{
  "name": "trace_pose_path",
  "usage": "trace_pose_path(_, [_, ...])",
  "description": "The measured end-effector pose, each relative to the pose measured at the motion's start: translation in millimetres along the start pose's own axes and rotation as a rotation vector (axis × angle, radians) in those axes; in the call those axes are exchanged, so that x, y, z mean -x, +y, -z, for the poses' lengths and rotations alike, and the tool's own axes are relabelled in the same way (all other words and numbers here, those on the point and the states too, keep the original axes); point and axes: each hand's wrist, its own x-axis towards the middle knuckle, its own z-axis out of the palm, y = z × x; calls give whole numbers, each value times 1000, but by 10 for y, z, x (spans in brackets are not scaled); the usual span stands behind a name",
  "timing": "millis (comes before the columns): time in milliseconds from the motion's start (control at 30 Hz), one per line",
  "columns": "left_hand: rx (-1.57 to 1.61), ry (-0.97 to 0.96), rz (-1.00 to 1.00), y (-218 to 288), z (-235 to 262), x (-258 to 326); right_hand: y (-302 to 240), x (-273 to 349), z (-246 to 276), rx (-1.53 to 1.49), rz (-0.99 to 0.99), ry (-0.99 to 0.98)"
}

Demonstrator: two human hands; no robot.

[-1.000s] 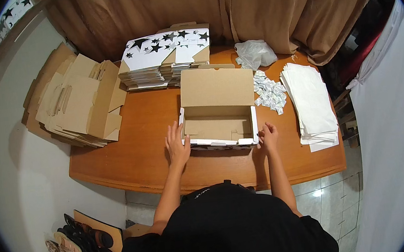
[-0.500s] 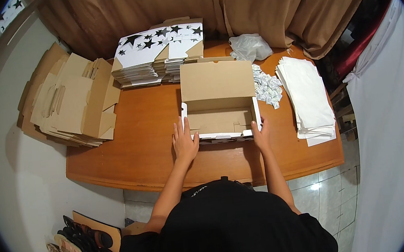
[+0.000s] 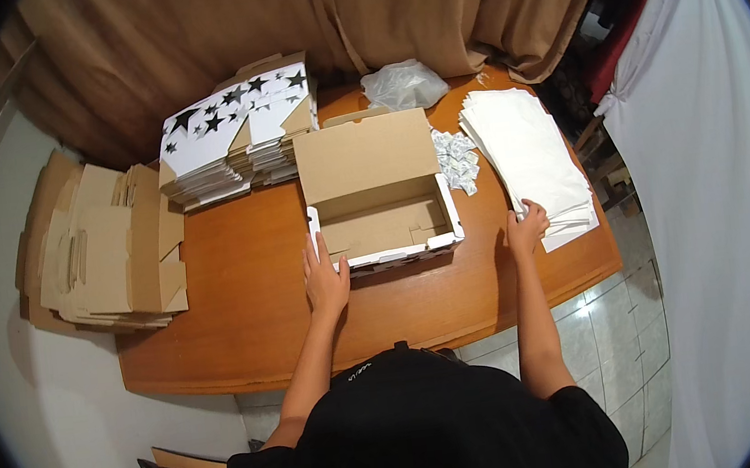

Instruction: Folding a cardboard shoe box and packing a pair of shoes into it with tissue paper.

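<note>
An open cardboard box (image 3: 369,160) stands on the table, its brown lid raised at the back. The inside is bare brown card, and the white front carries dark shapes. My left hand (image 3: 327,280) lies against the box's near left corner, fingers stretched. Off to the right, my right hand (image 3: 528,225) is at the near left corner of a stack of white paper sheets (image 3: 526,149). Its fingers are bent, with the thumb apart from them, touching the stack's edge.
Flat brown cardboard blanks (image 3: 102,244) lean at the left. Behind stand piled white boxes with black stars (image 3: 234,107). A clear plastic bag (image 3: 405,85) and small white packets (image 3: 456,161) lie beyond the box. Brown curtains (image 3: 279,16) hang behind the wooden table (image 3: 234,285).
My right hand has left the box's right side and moved right to the paper stack. My left hand stays on the box. The whole view has shifted and tilted.
</note>
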Motion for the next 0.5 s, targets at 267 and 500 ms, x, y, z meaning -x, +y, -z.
trace_pose_path(267, [41,34,-70,-8,-30,-15,320,-257,88,485,4,3])
trace_pose_path(500, [39,-39,78,124,61,-16,294,-221,197,455,104,126])
